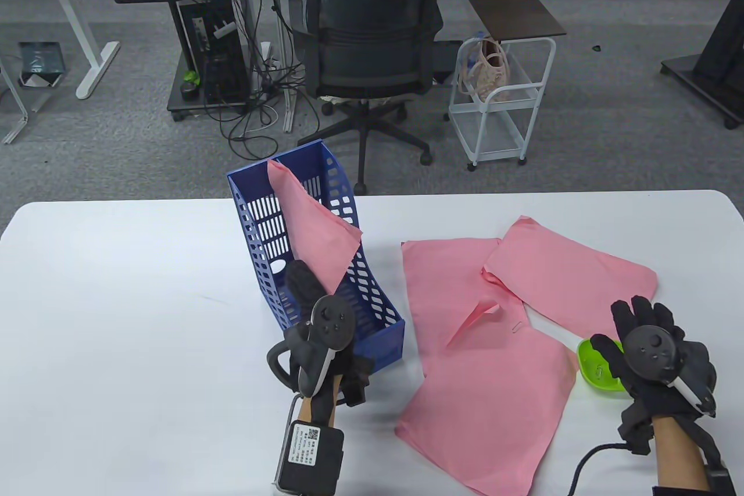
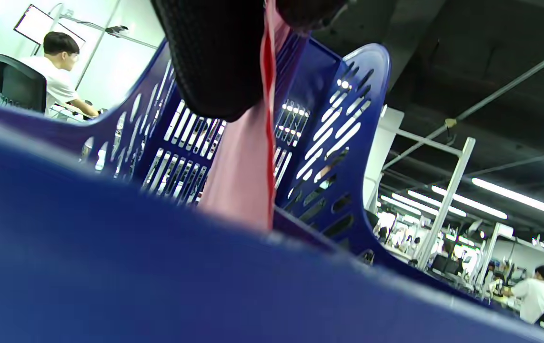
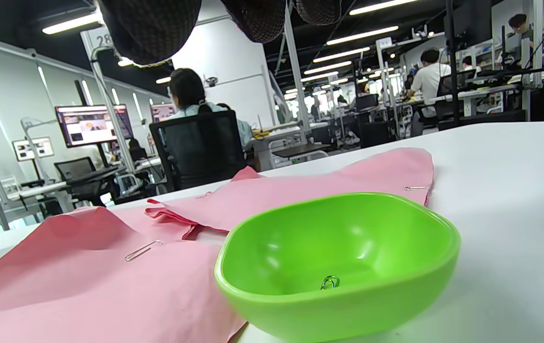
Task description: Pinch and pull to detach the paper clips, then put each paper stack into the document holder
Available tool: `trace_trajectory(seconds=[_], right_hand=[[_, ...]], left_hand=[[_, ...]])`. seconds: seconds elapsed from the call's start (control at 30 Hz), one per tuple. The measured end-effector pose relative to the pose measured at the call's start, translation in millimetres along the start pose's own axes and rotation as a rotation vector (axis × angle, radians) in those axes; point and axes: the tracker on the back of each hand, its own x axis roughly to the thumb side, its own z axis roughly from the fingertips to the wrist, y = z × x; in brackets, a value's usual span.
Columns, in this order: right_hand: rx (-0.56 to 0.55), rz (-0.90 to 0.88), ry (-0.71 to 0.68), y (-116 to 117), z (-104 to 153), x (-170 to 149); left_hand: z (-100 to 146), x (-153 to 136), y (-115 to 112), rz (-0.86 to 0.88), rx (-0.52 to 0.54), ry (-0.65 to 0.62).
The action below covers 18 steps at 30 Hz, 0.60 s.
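Note:
A blue document holder (image 1: 381,339) stands at the table's middle, and its perforated walls (image 2: 348,124) fill the left wrist view. My left hand (image 1: 303,281) reaches into it from the near end and pinches a pink paper stack (image 1: 311,222) that leans inside; my fingers (image 2: 215,62) press the pink sheets (image 2: 248,181). Three more pink stacks (image 1: 494,403) lie overlapping to the right, one bearing a paper clip (image 1: 515,326), also seen as a clip (image 3: 143,250). My right hand (image 1: 623,328) hovers with relaxed fingers over a green bowl (image 1: 593,374). One clip (image 3: 330,282) lies in the bowl (image 3: 396,267).
Another clip (image 3: 415,188) sits on the far stack's corner. Beyond the table's far edge stand a black office chair (image 1: 369,42) and a white cart (image 1: 500,106). White tabletop (image 1: 128,316) stretches left of the holder.

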Motion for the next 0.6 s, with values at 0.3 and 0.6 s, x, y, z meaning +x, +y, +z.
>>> trace_trajectory(seconds=[0.3,0.6], right_hand=[[0.003,0.011,-0.004,0.9,0.4,2.2],[-0.004,0.046,-0.030,1.8,1.5,8.9]], left_hand=[[2.6,1.3,12.9,-0.203,-0.093,-0.202],[9.5,-15.4,13.6,-0.408,-0.170,-0.330]])
